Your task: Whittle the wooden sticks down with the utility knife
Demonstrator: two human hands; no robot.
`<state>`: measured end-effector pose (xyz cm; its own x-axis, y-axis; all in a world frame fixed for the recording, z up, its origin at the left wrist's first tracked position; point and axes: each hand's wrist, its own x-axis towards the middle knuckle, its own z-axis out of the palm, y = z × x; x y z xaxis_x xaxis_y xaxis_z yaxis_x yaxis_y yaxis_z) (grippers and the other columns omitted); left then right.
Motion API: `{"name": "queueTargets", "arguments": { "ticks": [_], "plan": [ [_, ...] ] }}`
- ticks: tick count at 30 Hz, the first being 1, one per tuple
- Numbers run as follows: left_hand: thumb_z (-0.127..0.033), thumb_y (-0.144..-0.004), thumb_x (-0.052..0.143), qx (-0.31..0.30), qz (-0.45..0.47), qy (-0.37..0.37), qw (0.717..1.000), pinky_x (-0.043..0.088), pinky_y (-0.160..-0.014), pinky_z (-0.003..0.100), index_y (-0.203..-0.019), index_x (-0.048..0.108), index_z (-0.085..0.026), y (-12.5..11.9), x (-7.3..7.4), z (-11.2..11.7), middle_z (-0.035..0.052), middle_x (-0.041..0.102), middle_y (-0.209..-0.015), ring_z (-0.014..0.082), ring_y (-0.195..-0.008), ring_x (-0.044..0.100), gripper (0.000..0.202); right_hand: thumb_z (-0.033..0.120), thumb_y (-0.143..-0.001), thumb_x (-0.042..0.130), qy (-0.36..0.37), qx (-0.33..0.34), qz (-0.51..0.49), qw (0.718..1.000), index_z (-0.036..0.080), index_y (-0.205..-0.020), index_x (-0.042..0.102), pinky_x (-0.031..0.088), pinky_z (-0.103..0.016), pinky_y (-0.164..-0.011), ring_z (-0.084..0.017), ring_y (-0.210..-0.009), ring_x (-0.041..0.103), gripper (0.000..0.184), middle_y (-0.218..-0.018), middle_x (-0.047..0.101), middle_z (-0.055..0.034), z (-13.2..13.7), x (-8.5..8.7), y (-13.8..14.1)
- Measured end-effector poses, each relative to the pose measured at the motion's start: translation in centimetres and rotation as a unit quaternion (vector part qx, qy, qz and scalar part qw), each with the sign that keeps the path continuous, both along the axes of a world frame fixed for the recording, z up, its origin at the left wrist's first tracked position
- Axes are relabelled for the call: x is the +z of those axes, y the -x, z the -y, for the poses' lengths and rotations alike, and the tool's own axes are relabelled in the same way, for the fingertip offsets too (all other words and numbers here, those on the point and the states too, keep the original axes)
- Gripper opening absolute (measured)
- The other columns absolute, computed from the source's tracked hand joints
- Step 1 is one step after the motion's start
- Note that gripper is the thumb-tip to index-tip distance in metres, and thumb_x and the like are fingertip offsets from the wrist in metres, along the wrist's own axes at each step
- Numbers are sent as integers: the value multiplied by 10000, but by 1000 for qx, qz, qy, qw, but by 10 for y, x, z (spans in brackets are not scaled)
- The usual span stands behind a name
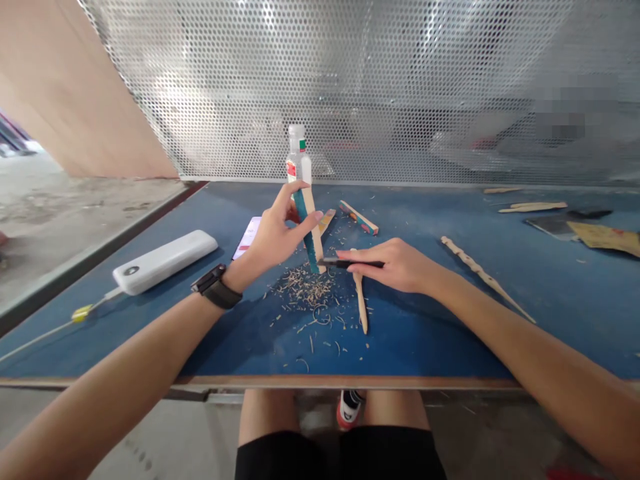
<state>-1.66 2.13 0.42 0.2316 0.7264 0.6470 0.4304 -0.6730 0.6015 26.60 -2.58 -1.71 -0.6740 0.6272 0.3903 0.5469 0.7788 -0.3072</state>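
My left hand (pixel 274 235) is closed round a flat wooden stick (pixel 311 230) with a teal-painted side, which it holds nearly upright, its lower end on the blue table (pixel 150 320). My right hand (pixel 400 265) grips a dark, thin knife (pixel 350 264) held level, its tip against the stick's lower end. A pile of wood shavings (pixel 307 290) lies under the stick. A carved pale stick (pixel 361 303) lies on the table just below my right hand.
A white power bank (pixel 165 261) with a cable lies at left. A glue bottle (pixel 299 157) stands at the back by the perforated metal screen (pixel 400 87). Painted stick pieces (pixel 359 217), a twisted carved stick (pixel 483 275), and scraps at the far right lie around.
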Motion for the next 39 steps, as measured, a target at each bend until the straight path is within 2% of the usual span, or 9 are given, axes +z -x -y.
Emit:
{"name": "queueTargets", "arguments": {
  "ticks": [3,10,15,19,24,27,32,35,39],
  "plan": [
    [-380,-986,732,-5,-15,11,1000,496,-674,307,-1419,559,-274,0,3,4,-54,581,-728,145,-691,585,478,428,-1103,615,-4,-8,-46,999,273,-1457,747,502,-294,-685,-133,-607,597,408,-1072,868,-55,-2,1,-1],
    [-408,-1003,712,-72,18,40,996,561,-687,282,-1460,544,-265,-3,2,3,-9,662,-838,147,-736,633,508,453,-1113,593,12,-5,-27,1000,246,-1462,744,433,-292,-626,-124,-541,429,433,-724,762,4,-1,2,1],
    [-397,-1008,707,-81,8,30,996,529,-663,262,-1447,551,-275,-4,3,3,-34,592,-787,127,-687,574,482,425,-1098,622,39,-5,74,996,352,-1417,769,376,-297,-608,-128,-507,404,359,-638,721,30,5,4,4],
    [-399,-1003,709,-77,21,61,995,524,-604,235,-1459,530,-267,-1,2,0,-45,554,-771,114,-652,540,507,439,-1105,607,28,1,79,996,370,-1419,765,393,-303,-625,-139,-544,517,358,-795,823,-4,6,3,6],
    [-381,-1002,707,-79,21,60,995,549,-646,241,-1450,534,-266,1,1,-2,-48,551,-777,108,-656,532,494,465,-1120,574,-2,-17,-25,1000,313,-1471,733,483,-305,-727,-158,-705,665,414,-1086,867,-49,2,1,5],
    [-375,-1001,710,-91,35,63,993,549,-652,245,-1441,540,-272,-1,1,0,-47,539,-774,111,-661,535,483,467,-1117,580,-5,-28,-28,999,298,-1456,746,446,-301,-662,-141,-606,572,413,-900,842,-26,1,-1,4],
    [-380,-1003,709,-103,38,79,991,540,-637,252,-1450,526,-272,-3,3,3,-38,553,-790,117,-659,544,495,479,-1111,585,32,-31,9,999,306,-1461,741,354,-301,-585,-125,-504,370,421,-627,686,30,2,-2,5],
    [-376,-1003,710,-107,34,85,990,532,-613,247,-1452,523,-289,-3,3,3,-29,566,-816,120,-669,554,494,458,-1095,615,42,-15,61,997,352,-1410,773,334,-306,-589,-128,-501,351,368,-595,674,35,4,0,8],
    [-365,-1015,692,-99,34,89,990,536,-614,247,-1454,514,-294,-1,2,1,-31,554,-805,121,-669,554,479,448,-1093,622,54,-16,66,996,353,-1409,773,357,-302,-607,-125,-503,408,363,-687,778,12,5,0,9]
  ]
}}
